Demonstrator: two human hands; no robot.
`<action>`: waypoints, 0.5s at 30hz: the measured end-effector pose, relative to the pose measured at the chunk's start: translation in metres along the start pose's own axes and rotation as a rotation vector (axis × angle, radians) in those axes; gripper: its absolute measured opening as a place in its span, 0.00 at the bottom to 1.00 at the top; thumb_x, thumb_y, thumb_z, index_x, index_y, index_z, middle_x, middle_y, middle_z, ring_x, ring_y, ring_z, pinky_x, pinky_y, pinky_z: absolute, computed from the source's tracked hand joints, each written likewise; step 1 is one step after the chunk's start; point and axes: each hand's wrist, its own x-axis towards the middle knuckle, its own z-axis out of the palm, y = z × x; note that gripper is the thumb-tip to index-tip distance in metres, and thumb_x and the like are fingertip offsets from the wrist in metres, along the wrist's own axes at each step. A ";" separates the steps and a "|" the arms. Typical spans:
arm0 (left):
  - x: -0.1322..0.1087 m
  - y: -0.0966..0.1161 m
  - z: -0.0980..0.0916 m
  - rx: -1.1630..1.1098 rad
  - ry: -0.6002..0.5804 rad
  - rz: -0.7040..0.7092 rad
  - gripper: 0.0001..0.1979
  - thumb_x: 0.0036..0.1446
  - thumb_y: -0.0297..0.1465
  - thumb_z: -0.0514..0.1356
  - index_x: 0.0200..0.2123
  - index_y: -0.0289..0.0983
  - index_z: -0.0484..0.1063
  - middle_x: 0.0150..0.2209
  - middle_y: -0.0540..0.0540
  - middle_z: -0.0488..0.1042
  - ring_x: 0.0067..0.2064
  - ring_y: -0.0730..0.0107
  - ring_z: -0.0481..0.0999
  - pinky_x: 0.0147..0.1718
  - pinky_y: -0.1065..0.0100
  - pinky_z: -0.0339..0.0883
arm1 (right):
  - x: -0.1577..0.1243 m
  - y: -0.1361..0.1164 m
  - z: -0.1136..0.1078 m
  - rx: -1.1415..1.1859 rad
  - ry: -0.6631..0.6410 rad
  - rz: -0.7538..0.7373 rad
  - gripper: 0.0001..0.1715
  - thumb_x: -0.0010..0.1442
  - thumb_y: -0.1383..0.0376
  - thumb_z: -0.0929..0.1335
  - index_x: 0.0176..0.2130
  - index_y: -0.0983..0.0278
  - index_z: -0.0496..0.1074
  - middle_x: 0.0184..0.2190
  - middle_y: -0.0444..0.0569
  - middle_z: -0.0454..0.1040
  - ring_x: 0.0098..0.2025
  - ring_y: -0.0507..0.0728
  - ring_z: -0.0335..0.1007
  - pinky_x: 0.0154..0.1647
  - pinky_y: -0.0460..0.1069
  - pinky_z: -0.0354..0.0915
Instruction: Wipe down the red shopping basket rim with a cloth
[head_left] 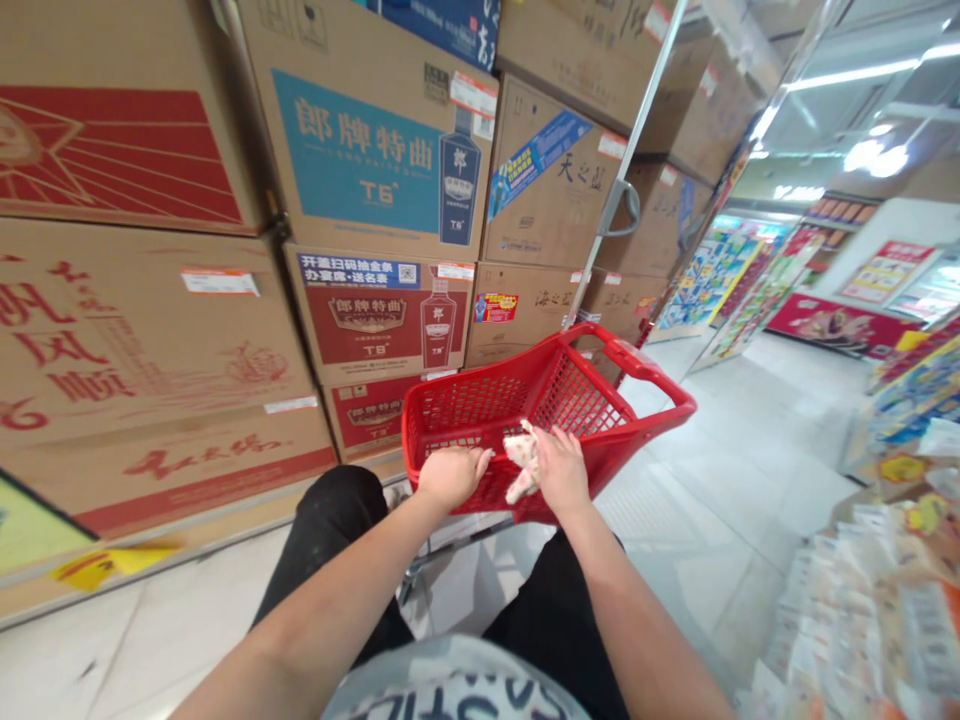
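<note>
Knees (330, 520) in black trousers at bottom of frame, person low to the floor (712, 520). Left hand (450, 475) clenched over the near rim of the red basket (465, 405). Right hand (561, 468) grasps a pale crumpled cloth (523, 460) and presses it on the same rim, just beside the left hand. Cloth hangs partly inside the basket, partly over the rim. Basket sits right in front of the knees, tilted, seemingly on a thin metal frame (450, 550); wheels not visible.

Risks, as I judge them:
- Basket held at one edge only and already tilted. A hard push from the right hand could tip it or roll it away.
- Cloth grip looks loose, more palm than fingers. It may slip off the rim and drop inside or to the floor.
- Fingers close to the mesh wall could snag.
- Far handle (649, 365) sticks out into the aisle. A passer-by could knock it.
- Stacked cartons (375, 150) stand near on the left, packets (862, 600) on the right. Narrow space, so a sliding basket may hit either one.
</note>
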 end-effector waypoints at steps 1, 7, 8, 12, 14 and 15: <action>0.000 0.000 0.000 0.001 0.002 0.000 0.31 0.66 0.43 0.35 0.34 0.36 0.74 0.32 0.40 0.78 0.35 0.61 0.77 0.34 0.65 0.65 | 0.000 -0.001 -0.001 -0.004 -0.001 0.013 0.30 0.57 0.71 0.62 0.60 0.62 0.60 0.52 0.52 0.71 0.59 0.62 0.58 0.61 0.61 0.48; -0.002 -0.001 0.001 -0.034 0.000 0.007 0.30 0.66 0.43 0.36 0.34 0.37 0.74 0.32 0.40 0.78 0.36 0.61 0.77 0.35 0.65 0.65 | -0.002 -0.012 0.001 0.028 -0.106 -0.206 0.35 0.56 0.71 0.64 0.61 0.61 0.57 0.58 0.50 0.65 0.62 0.59 0.55 0.63 0.59 0.44; -0.002 -0.001 0.001 -0.038 0.000 -0.001 0.31 0.65 0.44 0.35 0.34 0.36 0.74 0.32 0.40 0.78 0.35 0.61 0.77 0.34 0.65 0.65 | -0.001 -0.013 0.000 0.017 -0.078 -0.134 0.33 0.56 0.70 0.64 0.61 0.61 0.58 0.56 0.50 0.68 0.61 0.60 0.56 0.62 0.60 0.45; -0.002 -0.002 0.002 -0.040 0.007 -0.013 0.31 0.66 0.43 0.35 0.33 0.37 0.74 0.31 0.41 0.78 0.35 0.62 0.77 0.34 0.66 0.65 | 0.002 -0.012 -0.002 0.014 -0.011 -0.049 0.28 0.58 0.72 0.61 0.58 0.62 0.62 0.50 0.52 0.72 0.56 0.61 0.62 0.60 0.59 0.49; -0.002 -0.003 0.003 -0.036 0.011 -0.007 0.30 0.66 0.43 0.35 0.34 0.38 0.74 0.32 0.41 0.78 0.35 0.62 0.77 0.34 0.66 0.65 | 0.005 -0.010 -0.002 0.026 -0.042 -0.116 0.27 0.58 0.73 0.61 0.56 0.62 0.64 0.50 0.51 0.72 0.53 0.58 0.64 0.60 0.55 0.51; -0.001 -0.003 0.003 -0.034 0.012 -0.010 0.30 0.66 0.43 0.35 0.34 0.38 0.74 0.32 0.42 0.78 0.35 0.63 0.77 0.34 0.66 0.65 | 0.007 -0.008 -0.002 0.027 -0.059 -0.125 0.25 0.58 0.73 0.61 0.54 0.62 0.65 0.49 0.50 0.73 0.51 0.57 0.65 0.59 0.53 0.52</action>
